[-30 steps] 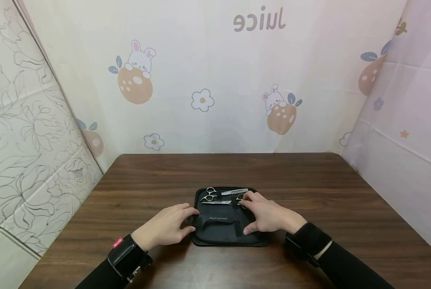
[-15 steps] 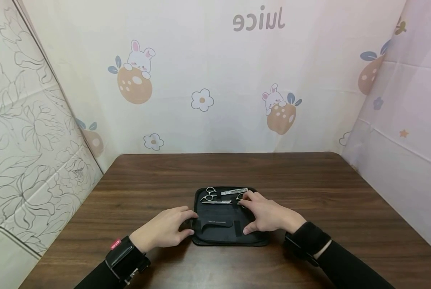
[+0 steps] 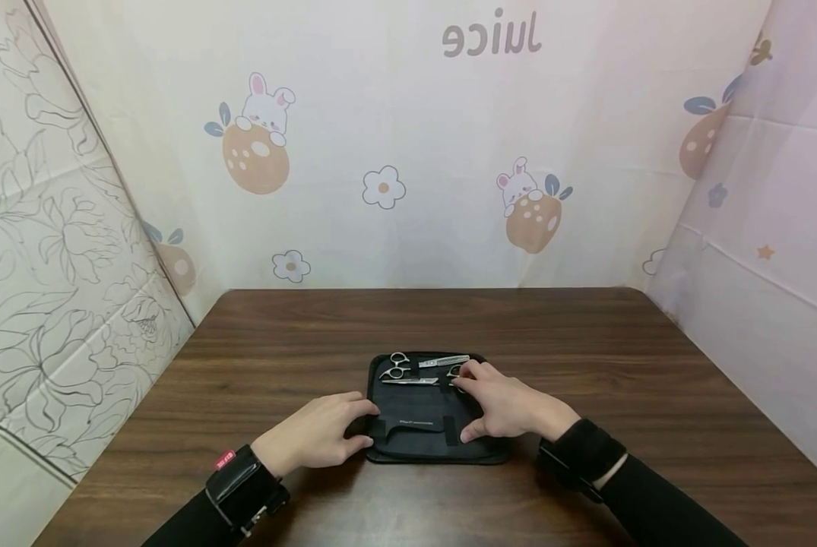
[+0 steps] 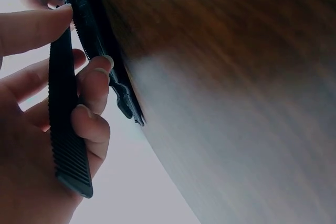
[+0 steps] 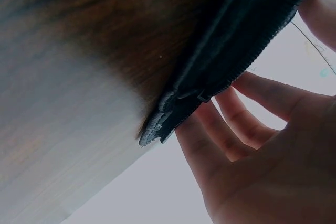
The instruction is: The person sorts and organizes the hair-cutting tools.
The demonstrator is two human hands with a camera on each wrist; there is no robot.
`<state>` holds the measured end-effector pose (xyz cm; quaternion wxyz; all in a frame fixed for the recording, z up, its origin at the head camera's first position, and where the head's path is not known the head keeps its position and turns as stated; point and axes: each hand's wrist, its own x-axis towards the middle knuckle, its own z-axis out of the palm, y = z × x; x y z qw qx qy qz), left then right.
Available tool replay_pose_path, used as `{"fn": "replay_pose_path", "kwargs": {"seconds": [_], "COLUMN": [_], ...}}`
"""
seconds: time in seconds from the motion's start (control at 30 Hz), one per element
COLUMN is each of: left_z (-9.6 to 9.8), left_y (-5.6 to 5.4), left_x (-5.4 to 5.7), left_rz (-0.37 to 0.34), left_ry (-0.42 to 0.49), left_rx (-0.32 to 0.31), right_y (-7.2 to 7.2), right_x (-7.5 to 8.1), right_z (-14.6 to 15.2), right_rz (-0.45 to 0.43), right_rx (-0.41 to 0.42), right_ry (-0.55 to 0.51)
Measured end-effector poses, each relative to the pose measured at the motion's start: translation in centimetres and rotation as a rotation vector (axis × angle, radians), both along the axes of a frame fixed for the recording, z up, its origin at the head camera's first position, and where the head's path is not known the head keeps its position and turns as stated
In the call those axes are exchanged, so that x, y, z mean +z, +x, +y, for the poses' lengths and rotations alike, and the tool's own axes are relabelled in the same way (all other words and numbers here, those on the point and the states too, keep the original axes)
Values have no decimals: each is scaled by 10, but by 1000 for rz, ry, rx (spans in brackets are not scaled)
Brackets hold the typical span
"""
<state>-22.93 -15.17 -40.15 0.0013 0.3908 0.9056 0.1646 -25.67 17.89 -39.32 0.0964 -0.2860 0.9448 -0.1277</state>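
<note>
A zip case (image 3: 408, 448), black and lying open, sits near the table's front, seen in the head view. My left hand (image 3: 322, 434) is at its left edge and grips a flat black comb (image 4: 64, 114) between thumb and fingers, as the left wrist view shows. The comb's printed part lies over the case's near half, by two black straps. My right hand (image 5: 252, 145) rests on the case's right side, fingers spread and fairly straight, thumb on the inner face. Two pairs of silver scissors (image 3: 408, 381) lie strapped in the far half; the right fingers cover part of their handles.
The case stands on a brown wood-grain table (image 3: 299, 327). Behind it hangs a pale curtain (image 3: 415, 235) printed with rabbits and fruit. A sheet with flower outlines (image 3: 59, 251) hangs at the left, and another pale curtain (image 3: 777, 304) at the right.
The left hand has drawn back slightly, then come right again with the comb. The comb's printed part has shifted a little toward the near edge. The right hand has stayed in place.
</note>
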Motion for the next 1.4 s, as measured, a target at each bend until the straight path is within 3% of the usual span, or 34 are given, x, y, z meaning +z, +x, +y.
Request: {"fn": "replay_pose_path", "kwargs": {"seconds": [0.83, 1.4], "left_z": [6, 16], "left_y": [-1, -3], "left_x": [4, 6], "left_rz": [-61, 79], "left_ry": [-14, -58], "left_rx": [12, -14], "right_y": [1, 1], "right_x": [0, 0], "right_z": [-1, -1], "right_rz": [11, 8], "right_rx": [18, 8], "right_ry": [18, 17]}}
